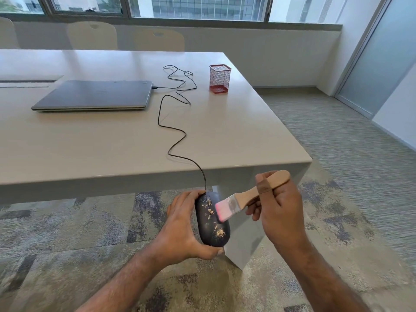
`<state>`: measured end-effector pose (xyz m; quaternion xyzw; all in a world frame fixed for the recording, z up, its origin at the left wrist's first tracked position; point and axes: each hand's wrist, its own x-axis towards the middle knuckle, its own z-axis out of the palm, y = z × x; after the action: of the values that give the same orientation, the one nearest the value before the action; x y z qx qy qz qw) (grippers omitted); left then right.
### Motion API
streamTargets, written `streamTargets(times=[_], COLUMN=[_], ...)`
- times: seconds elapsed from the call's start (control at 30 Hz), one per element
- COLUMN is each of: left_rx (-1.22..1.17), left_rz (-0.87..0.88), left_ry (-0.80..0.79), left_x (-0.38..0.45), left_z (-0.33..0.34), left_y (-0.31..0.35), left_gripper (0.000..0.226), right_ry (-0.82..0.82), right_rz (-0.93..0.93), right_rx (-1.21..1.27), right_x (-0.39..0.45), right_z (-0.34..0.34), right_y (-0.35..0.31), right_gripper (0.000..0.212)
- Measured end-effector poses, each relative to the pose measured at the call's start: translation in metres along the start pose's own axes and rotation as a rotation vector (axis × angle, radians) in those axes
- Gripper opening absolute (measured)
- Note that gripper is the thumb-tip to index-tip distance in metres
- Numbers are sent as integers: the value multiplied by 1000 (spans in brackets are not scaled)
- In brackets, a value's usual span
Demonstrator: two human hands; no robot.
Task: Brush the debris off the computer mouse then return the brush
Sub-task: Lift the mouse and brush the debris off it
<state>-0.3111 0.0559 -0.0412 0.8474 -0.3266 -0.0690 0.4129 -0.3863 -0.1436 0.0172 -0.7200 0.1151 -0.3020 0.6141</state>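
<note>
Now | left hand (180,230) grips mouse (212,224) | right hand (279,208) (tilted) holds brush (245,197)

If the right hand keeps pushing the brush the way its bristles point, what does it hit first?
Most likely the computer mouse. The right hand aims the brush down and left, and its pink bristles already look to be at the debris-speckled top, which the left hand holds; the exact contact depth is unclear.

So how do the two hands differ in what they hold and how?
The left hand cups the dark mouse from its side, fingers wrapped round the body; the right hand pinches the wooden handle of the brush. The left hand steadies the mouse, which is speckled with tan debris, while the right hand angles the pink bristles onto its top. Both hands are below and in front of the table edge.
</note>
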Motion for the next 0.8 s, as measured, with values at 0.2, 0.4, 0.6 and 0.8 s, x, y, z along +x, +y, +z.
streamTargets(times=[0.2, 0.4, 0.6, 0.8], left_rx=[9, 31, 21, 20], left_rz=[6, 11, 16, 20], left_ry=[8, 8, -9, -4], left_x=[0, 1, -1, 0], left_z=[-1, 0, -1, 1], left_y=[1, 3, 4, 4], left_gripper=[114, 115, 114, 115], right_ry=[67, -17, 53, -50], right_rz=[-15, -3, -33, 21], right_rx=[-99, -94, -194, -156], right_x=[1, -6, -2, -12], right_z=[-2, 14, 8, 23], right_y=[0, -9, -19, -20], right_gripper=[17, 20, 20, 23])
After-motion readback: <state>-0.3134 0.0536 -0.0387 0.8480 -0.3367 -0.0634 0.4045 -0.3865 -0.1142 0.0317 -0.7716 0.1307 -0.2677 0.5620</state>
